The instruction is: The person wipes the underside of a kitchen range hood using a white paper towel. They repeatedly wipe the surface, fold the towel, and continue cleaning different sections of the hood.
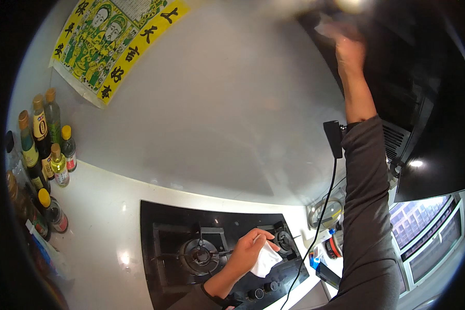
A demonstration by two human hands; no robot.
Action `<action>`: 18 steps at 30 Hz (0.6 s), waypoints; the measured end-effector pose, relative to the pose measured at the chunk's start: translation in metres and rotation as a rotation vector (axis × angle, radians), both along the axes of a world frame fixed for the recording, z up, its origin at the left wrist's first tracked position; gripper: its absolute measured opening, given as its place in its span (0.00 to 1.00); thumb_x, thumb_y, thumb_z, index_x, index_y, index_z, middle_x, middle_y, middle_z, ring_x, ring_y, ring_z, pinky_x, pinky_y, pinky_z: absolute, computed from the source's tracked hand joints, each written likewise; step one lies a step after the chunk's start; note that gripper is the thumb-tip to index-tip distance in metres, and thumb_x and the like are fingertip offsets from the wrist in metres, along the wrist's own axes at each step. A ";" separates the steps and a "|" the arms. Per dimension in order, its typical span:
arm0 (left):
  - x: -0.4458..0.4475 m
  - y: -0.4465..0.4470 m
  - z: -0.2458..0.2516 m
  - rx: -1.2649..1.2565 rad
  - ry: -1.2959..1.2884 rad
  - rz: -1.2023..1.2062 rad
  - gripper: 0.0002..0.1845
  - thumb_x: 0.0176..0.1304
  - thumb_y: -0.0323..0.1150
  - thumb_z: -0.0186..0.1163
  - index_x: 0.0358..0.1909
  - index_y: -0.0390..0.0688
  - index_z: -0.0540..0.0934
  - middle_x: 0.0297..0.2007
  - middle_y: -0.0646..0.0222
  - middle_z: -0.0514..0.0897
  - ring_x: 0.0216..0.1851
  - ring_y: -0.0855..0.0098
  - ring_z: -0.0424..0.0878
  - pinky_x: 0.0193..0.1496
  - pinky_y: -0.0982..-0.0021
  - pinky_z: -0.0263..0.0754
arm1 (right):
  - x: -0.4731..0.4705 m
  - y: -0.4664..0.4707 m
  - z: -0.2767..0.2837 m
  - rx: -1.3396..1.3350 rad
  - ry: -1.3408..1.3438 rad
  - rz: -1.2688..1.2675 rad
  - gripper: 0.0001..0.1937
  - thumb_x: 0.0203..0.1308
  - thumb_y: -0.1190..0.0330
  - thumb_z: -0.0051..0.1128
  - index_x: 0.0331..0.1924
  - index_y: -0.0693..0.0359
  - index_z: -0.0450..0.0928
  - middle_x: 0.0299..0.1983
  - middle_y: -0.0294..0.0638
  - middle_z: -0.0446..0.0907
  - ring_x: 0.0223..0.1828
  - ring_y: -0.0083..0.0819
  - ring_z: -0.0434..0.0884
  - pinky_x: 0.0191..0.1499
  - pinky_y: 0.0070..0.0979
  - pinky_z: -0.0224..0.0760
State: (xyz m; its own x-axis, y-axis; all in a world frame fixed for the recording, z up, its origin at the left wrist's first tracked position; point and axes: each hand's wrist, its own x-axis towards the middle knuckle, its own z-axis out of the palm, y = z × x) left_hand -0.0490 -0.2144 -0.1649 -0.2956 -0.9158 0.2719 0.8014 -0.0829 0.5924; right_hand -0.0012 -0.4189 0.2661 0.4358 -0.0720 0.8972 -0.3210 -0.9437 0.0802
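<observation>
My right hand (348, 48) is raised to the dark surface of the range hood (395, 66) at the upper right. It has a thin whitish tissue or cloth (325, 27) at its fingers; the fingers are blurred. Low over the black gas hob (178, 215), my left hand (250, 250) is closed on a white cloth or tissue (266, 259). The left burner (200, 255) lies to the left of this hand, and the right burner (283, 238) is just beyond its fingertips.
Several sauce and oil bottles (58, 164) stand on the white counter (100, 201) at the left. A yellow printed poster (100, 42) is on the wall. A black cable (325, 205) hangs beside my right sleeve. A glass lid (325, 213) and containers (332, 248) sit right of the hob, near a window (430, 236).
</observation>
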 end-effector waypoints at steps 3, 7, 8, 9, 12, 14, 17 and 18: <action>0.002 -0.001 0.000 -0.007 -0.015 0.019 0.11 0.72 0.33 0.42 0.43 0.39 0.73 0.33 0.57 0.85 0.30 0.75 0.81 0.34 0.76 0.74 | 0.036 0.011 -0.011 -0.094 0.002 -0.072 0.09 0.52 0.69 0.64 0.35 0.66 0.83 0.33 0.36 0.83 0.33 0.24 0.78 0.40 0.19 0.69; 0.004 -0.003 0.000 0.009 -0.065 0.038 0.12 0.71 0.34 0.43 0.43 0.38 0.73 0.33 0.59 0.85 0.29 0.76 0.81 0.32 0.77 0.74 | 0.071 0.032 -0.029 -0.216 -0.047 0.161 0.07 0.54 0.73 0.62 0.31 0.71 0.82 0.25 0.41 0.84 0.27 0.22 0.79 0.34 0.19 0.71; 0.005 -0.004 0.000 0.020 -0.063 0.038 0.12 0.71 0.34 0.43 0.43 0.38 0.73 0.33 0.59 0.85 0.28 0.76 0.81 0.32 0.77 0.74 | 0.070 0.038 -0.031 -0.172 -0.003 0.076 0.07 0.55 0.73 0.61 0.34 0.70 0.82 0.29 0.42 0.84 0.32 0.24 0.79 0.38 0.21 0.72; 0.006 -0.004 0.000 0.024 -0.060 0.046 0.12 0.71 0.34 0.43 0.43 0.38 0.72 0.33 0.59 0.85 0.28 0.76 0.81 0.32 0.77 0.74 | 0.064 0.042 -0.031 -0.129 0.041 -0.009 0.09 0.56 0.74 0.59 0.38 0.70 0.82 0.34 0.43 0.84 0.36 0.25 0.80 0.42 0.23 0.72; 0.009 -0.004 0.001 0.032 -0.028 0.047 0.11 0.71 0.33 0.43 0.43 0.37 0.72 0.33 0.59 0.85 0.28 0.75 0.81 0.33 0.77 0.74 | 0.045 0.043 -0.034 -0.268 0.050 -0.081 0.08 0.54 0.73 0.61 0.38 0.66 0.82 0.34 0.39 0.84 0.36 0.23 0.79 0.41 0.21 0.70; 0.011 -0.003 0.002 0.034 0.024 0.046 0.11 0.71 0.32 0.43 0.43 0.37 0.73 0.33 0.59 0.85 0.28 0.75 0.81 0.32 0.77 0.74 | 0.038 0.037 -0.035 -0.411 0.026 -0.104 0.07 0.50 0.75 0.62 0.35 0.63 0.82 0.31 0.38 0.84 0.32 0.26 0.80 0.40 0.21 0.71; 0.013 -0.003 0.003 0.020 0.038 0.040 0.11 0.71 0.32 0.43 0.43 0.37 0.73 0.33 0.59 0.85 0.29 0.75 0.81 0.33 0.77 0.74 | 0.040 0.029 -0.035 -0.831 0.049 -0.173 0.08 0.47 0.76 0.58 0.33 0.58 0.82 0.32 0.41 0.83 0.30 0.37 0.81 0.36 0.28 0.74; 0.014 -0.003 0.003 0.020 0.025 0.042 0.11 0.71 0.33 0.43 0.43 0.37 0.72 0.33 0.59 0.85 0.29 0.75 0.81 0.33 0.77 0.74 | 0.043 0.028 -0.033 -0.915 0.085 -0.156 0.07 0.47 0.77 0.58 0.32 0.59 0.82 0.35 0.40 0.83 0.33 0.36 0.81 0.38 0.28 0.74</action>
State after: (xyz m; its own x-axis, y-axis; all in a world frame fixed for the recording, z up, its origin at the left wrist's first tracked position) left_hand -0.0353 -0.2171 -0.1623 -0.2502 -0.9325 0.2605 0.8190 -0.0603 0.5707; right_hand 0.0417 -0.3912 0.2328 0.5474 0.5840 0.5994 -0.3975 -0.4489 0.8003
